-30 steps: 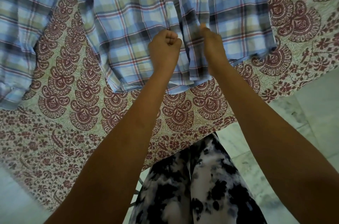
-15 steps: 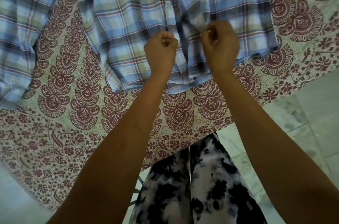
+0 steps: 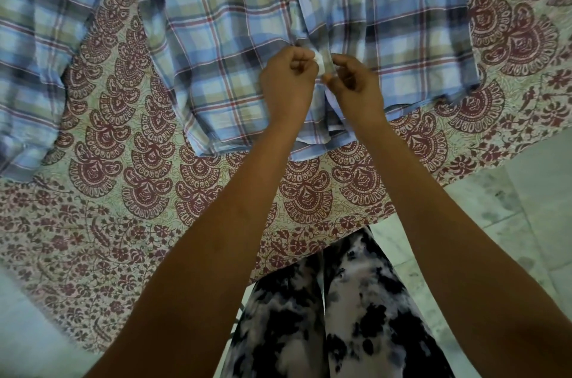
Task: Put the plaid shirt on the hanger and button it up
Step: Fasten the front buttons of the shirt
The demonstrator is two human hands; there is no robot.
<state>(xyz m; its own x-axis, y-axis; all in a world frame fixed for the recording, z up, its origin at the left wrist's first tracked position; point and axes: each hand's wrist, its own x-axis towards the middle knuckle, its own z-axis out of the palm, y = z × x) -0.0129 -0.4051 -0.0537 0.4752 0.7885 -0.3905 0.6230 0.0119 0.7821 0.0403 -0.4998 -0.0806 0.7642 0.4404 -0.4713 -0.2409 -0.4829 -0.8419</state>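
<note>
While the plaid shirt (image 3: pixel 223 46) lies on the bedspread (image 3: pixel 148 192), left hand (image 3: pixel 288 86) and right hand (image 3: pixel 356 83) pinch its front.

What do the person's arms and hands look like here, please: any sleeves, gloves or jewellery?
The left forearm and right forearm are bare to the frame's edge, with no sleeve in view. The left hand and right hand wear no gloves, and no ring, watch or bracelet shows.

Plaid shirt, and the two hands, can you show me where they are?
plaid shirt (image 3: pixel 216 46), head view, on its flat front cloth.
left hand (image 3: pixel 286 86), head view, on the back of the hand.
right hand (image 3: pixel 359 89), head view, on the back of the hand.
</note>
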